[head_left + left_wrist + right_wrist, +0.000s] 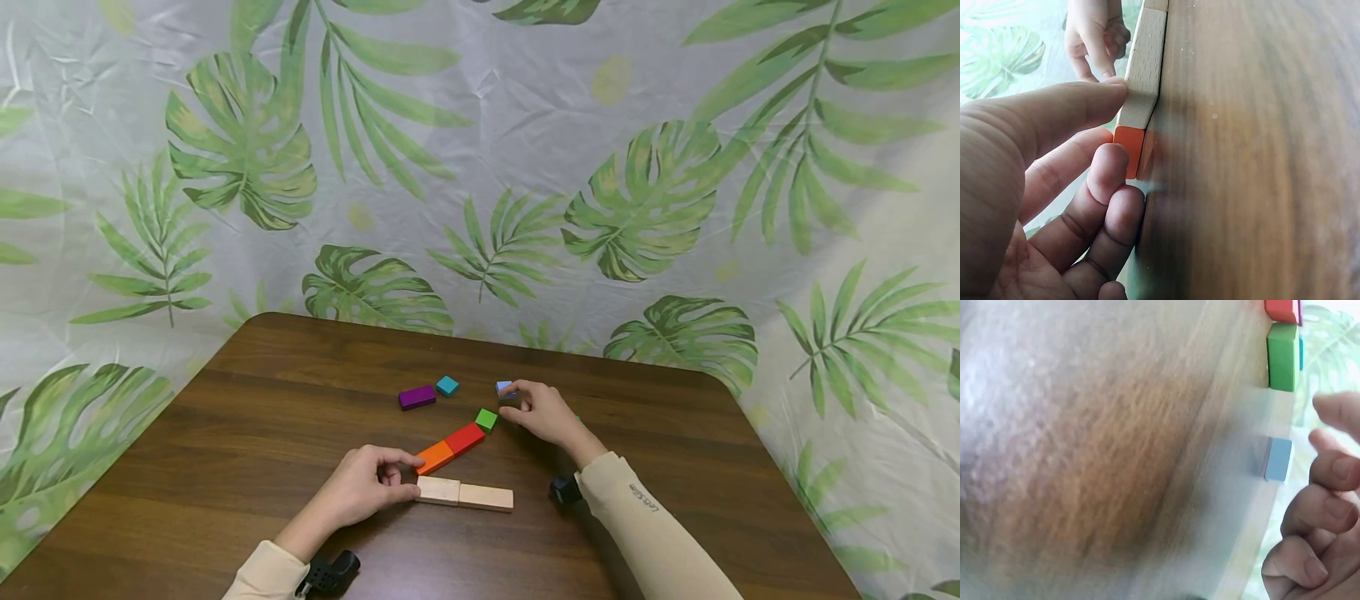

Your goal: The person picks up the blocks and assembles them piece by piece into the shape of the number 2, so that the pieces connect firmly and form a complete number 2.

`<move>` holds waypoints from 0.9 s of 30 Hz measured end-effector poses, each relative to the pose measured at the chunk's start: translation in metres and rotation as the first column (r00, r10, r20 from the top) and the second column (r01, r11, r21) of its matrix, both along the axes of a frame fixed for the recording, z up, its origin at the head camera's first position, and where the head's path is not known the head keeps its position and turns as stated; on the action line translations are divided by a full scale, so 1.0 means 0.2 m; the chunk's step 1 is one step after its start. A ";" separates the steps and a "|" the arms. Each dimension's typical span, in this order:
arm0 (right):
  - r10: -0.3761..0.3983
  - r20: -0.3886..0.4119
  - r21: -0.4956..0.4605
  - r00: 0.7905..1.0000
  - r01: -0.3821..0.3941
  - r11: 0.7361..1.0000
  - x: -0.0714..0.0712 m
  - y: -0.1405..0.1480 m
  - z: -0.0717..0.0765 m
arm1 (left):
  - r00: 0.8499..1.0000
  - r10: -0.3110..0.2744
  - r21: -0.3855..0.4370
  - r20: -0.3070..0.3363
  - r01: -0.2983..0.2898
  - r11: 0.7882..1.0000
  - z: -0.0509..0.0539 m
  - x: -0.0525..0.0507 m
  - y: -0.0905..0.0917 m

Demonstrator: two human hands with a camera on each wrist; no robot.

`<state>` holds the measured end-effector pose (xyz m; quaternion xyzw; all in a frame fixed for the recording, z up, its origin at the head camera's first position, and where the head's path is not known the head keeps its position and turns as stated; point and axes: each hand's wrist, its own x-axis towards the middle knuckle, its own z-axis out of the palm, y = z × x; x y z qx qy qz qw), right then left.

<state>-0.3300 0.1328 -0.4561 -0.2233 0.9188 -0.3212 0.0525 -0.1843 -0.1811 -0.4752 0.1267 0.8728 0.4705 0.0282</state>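
Note:
My left hand is at the corner where an orange block and a plain wooden block come close. Its thumb touches the wooden block's end; its bent fingers touch the orange block. A red block continues the orange one, and a second plain wooden block lies end to end with the first. A green block sits beyond the red. My right hand hovers by a light blue block, fingers loosely bent and holding nothing. The right wrist view shows a gap between them.
A purple block and a teal block lie farther back on the brown wooden table. Something green peeks out behind my right wrist, mostly hidden. A leaf-patterned cloth hangs behind the table's far edge.

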 end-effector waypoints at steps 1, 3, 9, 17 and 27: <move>-0.023 -0.009 0.003 1.000 0.023 1.000 -0.01 0.00 0.00 | 1.000 -0.001 0.000 -0.001 0.001 1.000 0.00 0.00 0.00; -0.066 -0.020 -0.003 0.998 0.066 0.998 -0.01 0.00 0.00 | 1.000 -0.002 0.001 -0.002 0.002 1.000 0.00 0.00 0.00; -0.191 -0.032 -0.007 0.981 0.191 0.982 -0.04 -0.01 0.00 | 1.000 -0.003 0.006 0.006 0.003 1.000 0.00 0.00 0.00; -0.282 -0.031 0.009 0.959 0.283 0.959 -0.06 -0.03 -0.01 | 1.000 -0.003 0.010 0.013 0.003 1.000 0.00 0.00 0.00; -0.315 -0.010 0.021 0.949 0.315 0.949 -0.08 -0.06 -0.02 | 1.000 0.000 0.003 0.006 0.000 1.000 0.00 0.00 0.00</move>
